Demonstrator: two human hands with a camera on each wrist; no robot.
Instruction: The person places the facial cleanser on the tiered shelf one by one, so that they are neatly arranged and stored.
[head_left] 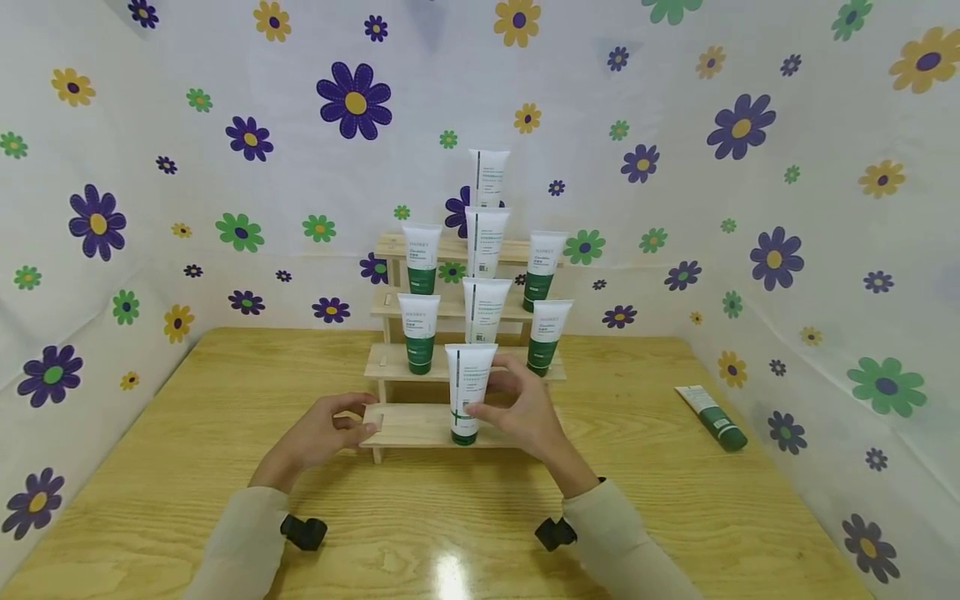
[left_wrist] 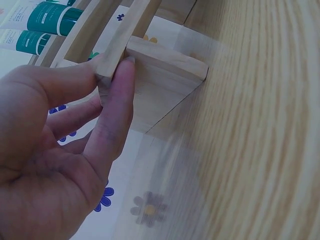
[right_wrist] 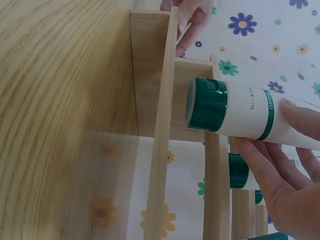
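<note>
A stepped wooden rack [head_left: 420, 427] stands on the table, white-and-green squeeze tubes on its upper steps. My right hand [head_left: 528, 412] grips one white squeeze tube [head_left: 468, 383], cap down, over the middle of the lowest step. In the right wrist view its green cap [right_wrist: 207, 105] hangs a small gap above the board. My left hand [head_left: 322, 433] pinches the left end of that lowest board [left_wrist: 117, 50] between thumb and fingers. Behind the held tube, other tubes stand in a middle column, the nearest partly hidden [head_left: 486, 308].
Tubes with green lower halves stand left [head_left: 420, 333] and right [head_left: 550, 333] on the rack's steps. One more tube [head_left: 712, 418] lies on its side at the table's right. A flowered cloth [head_left: 292, 175] hangs behind and at both sides of the table [head_left: 225, 383].
</note>
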